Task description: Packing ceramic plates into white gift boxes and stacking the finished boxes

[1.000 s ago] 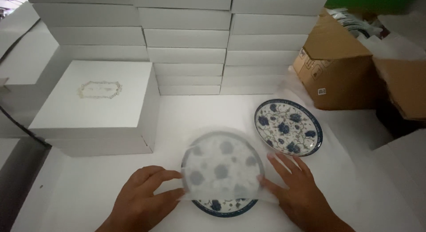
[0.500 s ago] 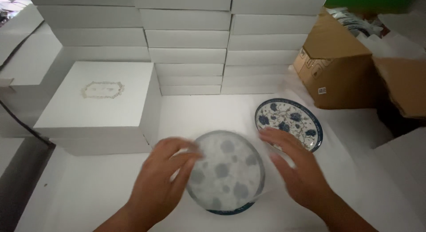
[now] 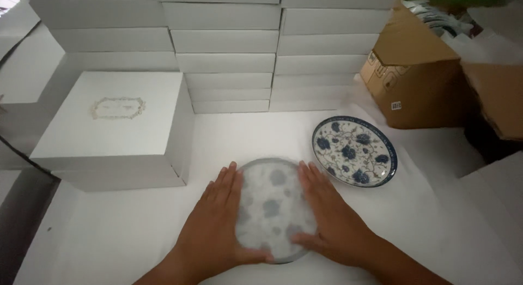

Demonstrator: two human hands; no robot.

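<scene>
I've only got the one head cam here, looking steeply down from close above the white tabletop (image 3: 120, 236), facing the stacked white boxes (image 3: 226, 50) along its far edge.

A round plate (image 3: 274, 208) lies flat on the white surface (image 3: 125, 230), covered by a translucent white sheet through which blurred blue flower shapes show; its grey-blue rim peeks out along the near edge. It sits just left of an uncovered blue-and-white plate (image 3: 353, 151), not touching it.
</scene>
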